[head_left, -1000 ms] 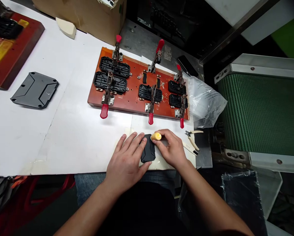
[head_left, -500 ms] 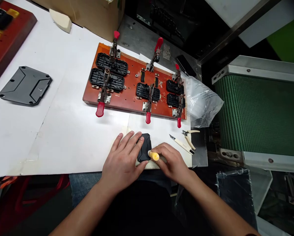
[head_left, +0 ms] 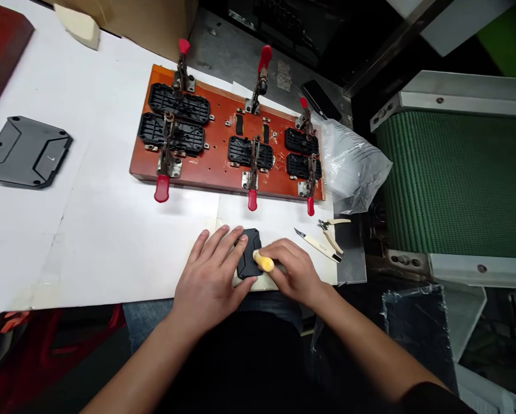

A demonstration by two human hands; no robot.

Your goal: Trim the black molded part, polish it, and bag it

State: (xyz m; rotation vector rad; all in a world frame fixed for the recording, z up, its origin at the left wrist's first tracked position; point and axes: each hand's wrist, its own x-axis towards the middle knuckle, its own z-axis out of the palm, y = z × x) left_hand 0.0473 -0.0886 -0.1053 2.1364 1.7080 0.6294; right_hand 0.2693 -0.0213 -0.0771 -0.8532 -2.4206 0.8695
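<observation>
A small dark grey plastic cover (head_left: 249, 253) lies at the near edge of the white table. My left hand (head_left: 212, 270) rests flat over its left side, fingers spread, with the thumb by the lower edge. In my right hand (head_left: 293, 269) is a tool with a rounded yellow handle (head_left: 263, 262), tilted over the cover's right edge. The working end of this tool is hidden, so I cannot tell its kind. To the right of my right hand lie a cream-handled craft knife (head_left: 318, 245) and small cutting pliers (head_left: 332, 233).
Beyond my hands stands a red-brown fixture board (head_left: 223, 155) with red-handled toggle clamps over several black plastic parts. A larger grey cover (head_left: 27, 152) lies at left. A clear plastic bag (head_left: 352, 164), a phone (head_left: 322, 99) and a green conveyor belt (head_left: 451, 184) are at right.
The yellow-handled tool has shifted slightly away from me along the cover's right edge, and its handle leans differently. My left hand stays on the cover. The whole view has shifted a little.
</observation>
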